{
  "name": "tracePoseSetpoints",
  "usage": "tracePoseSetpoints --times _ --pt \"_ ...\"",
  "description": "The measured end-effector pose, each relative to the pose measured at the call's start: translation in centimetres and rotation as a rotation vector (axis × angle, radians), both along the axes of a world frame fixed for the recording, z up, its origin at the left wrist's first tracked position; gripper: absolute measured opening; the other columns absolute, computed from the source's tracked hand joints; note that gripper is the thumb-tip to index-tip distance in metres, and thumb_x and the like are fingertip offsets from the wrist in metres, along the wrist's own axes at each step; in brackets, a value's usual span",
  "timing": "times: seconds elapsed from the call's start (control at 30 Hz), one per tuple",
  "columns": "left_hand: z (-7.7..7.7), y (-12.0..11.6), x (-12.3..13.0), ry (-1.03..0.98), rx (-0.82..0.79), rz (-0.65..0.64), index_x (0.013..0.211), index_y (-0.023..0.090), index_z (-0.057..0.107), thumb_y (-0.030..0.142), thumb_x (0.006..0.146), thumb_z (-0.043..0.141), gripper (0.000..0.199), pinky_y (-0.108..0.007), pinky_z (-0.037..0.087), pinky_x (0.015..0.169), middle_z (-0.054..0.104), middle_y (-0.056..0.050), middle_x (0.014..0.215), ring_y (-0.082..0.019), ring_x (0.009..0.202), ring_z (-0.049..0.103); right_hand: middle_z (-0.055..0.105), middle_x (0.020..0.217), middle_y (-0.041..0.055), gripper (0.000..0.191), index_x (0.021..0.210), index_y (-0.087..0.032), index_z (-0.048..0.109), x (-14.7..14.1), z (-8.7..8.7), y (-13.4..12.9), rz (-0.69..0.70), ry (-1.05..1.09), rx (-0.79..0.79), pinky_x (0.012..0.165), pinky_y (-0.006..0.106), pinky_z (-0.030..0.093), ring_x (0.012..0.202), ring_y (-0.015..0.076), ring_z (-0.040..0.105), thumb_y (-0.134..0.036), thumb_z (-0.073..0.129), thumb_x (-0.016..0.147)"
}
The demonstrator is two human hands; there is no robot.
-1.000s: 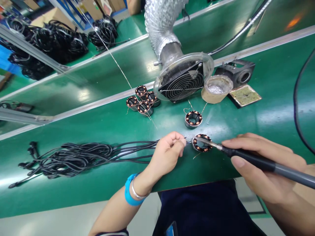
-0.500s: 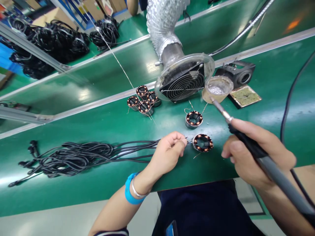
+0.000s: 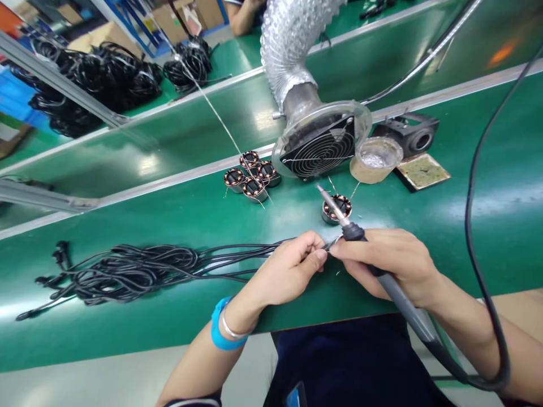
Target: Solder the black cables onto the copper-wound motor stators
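Note:
My left hand [image 3: 292, 265] is closed in a pinch on the end of a black cable. That cable runs left to a bundle of black cables [image 3: 136, 274] with plugs, lying on the green bench. My right hand [image 3: 390, 260] grips a soldering iron [image 3: 353, 232], its metal tip pointing up and left. Thumb and forefinger of that hand come together at the thin wires beside my left fingertips. Just beyond, a copper-wound stator [image 3: 326, 215] sits partly behind the iron. My right hand hides the stator that lay nearest to me.
Several stators [image 3: 254, 189] stand grouped at the back. A fume extractor fan [image 3: 320, 152] hangs over the bench. Right of it are a round cup [image 3: 375, 169], an iron stand [image 3: 407, 133] and a sponge tray [image 3: 424, 172]. Across the divider are coiled cables [image 3: 102, 73] and another person's arm [image 3: 244, 20].
My right hand has brought the soldering iron left from the cup, and its fingers now meet the wires at my left hand. The near stator has become hidden. My left hand keeps its pinch.

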State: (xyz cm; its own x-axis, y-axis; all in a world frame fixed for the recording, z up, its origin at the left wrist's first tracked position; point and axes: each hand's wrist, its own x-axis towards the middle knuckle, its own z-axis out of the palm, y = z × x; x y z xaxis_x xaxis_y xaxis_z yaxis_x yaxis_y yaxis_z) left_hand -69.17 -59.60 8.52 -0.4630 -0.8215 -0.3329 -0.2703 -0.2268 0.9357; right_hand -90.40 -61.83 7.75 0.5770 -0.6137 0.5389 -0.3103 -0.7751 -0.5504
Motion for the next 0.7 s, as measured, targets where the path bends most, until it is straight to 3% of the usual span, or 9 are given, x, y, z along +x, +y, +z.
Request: tracePoseSetpoints --times 0.1,0.23,0.37,0.47,0.57,0.7 --pt "0.2 0.0 0.1 -0.024 -0.019 -0.02 0.089 0.019 0.05 0.037 0.099 0.044 0.022 -0.026 0.036 0.068 0.056 0.002 0.079 -0.012 0.073 0.048 0.055 0.065 -0.0054 0.035 0.11 -0.021 0.062 0.1 0.2 0.4 0.0 -0.036 0.016 0.052 0.022 0.038 0.054 0.0077 0.046 0.0 0.056 0.083" --pt "-0.2 0.0 -0.2 0.029 0.034 0.026 0.083 0.018 0.049 0.039 0.097 0.046 0.025 -0.024 0.036 0.063 0.053 0.002 0.071 -0.01 0.066 0.044 0.056 0.069 -0.0032 0.035 0.113 -0.02 0.062 0.5 0.1 0.6 -0.018 -0.032 0.043 0.053 0.024 0.041 0.056 0.0092 0.049 -0.003 0.059 0.083" --pt "-0.8 -0.2 -0.7 0.25 0.316 0.043 0.076 0.018 0.047 0.05 0.09 0.052 0.035 -0.022 0.021 0.044 0.052 0.004 0.062 -0.006 0.046 0.029 0.06 0.072 -0.0026 0.037 0.112 -0.023 0.061 1.1 -0.6 0.8 -0.069 -0.109 -0.018 0.055 0.023 0.046 0.059 0.0104 0.055 0.0 0.06 0.083" --pt "-1.0 -0.3 -1.1 0.349 0.465 0.113 0.074 0.019 0.046 0.052 0.083 0.059 0.036 -0.023 0.01 0.038 0.048 0.007 0.054 -0.004 0.039 0.019 0.066 0.079 -0.0009 0.039 0.112 -0.023 0.061 1.1 -0.9 1.0 -0.111 -0.18 -0.054 0.061 0.025 0.052 0.068 0.0128 0.064 0.001 0.063 0.081" --pt "-0.8 -0.3 -1.2 0.336 0.44 0.191 0.073 0.018 0.049 0.046 0.082 0.062 0.032 -0.022 0.011 0.039 0.042 0.008 0.051 -0.004 0.04 0.02 0.07 0.086 0.0013 0.04 0.115 -0.021 0.06 0.3 -0.9 1.4 -0.134 -0.151 0.056 0.062 0.026 0.054 0.068 0.0126 0.063 -0.005 0.069 0.079" --pt "-0.5 -0.1 -1.5 0.308 0.371 0.218 0.071 0.017 0.05 0.041 0.084 0.059 0.029 -0.02 0.014 0.041 0.037 0.009 0.049 -0.004 0.042 0.021 0.071 0.089 0.0014 0.042 0.117 -0.02 0.057 -0.1 -1.0 1.7 -0.065 -0.162 0.154 0.063 0.026 0.056 0.068 0.012 0.062 -0.007 0.069 0.079"
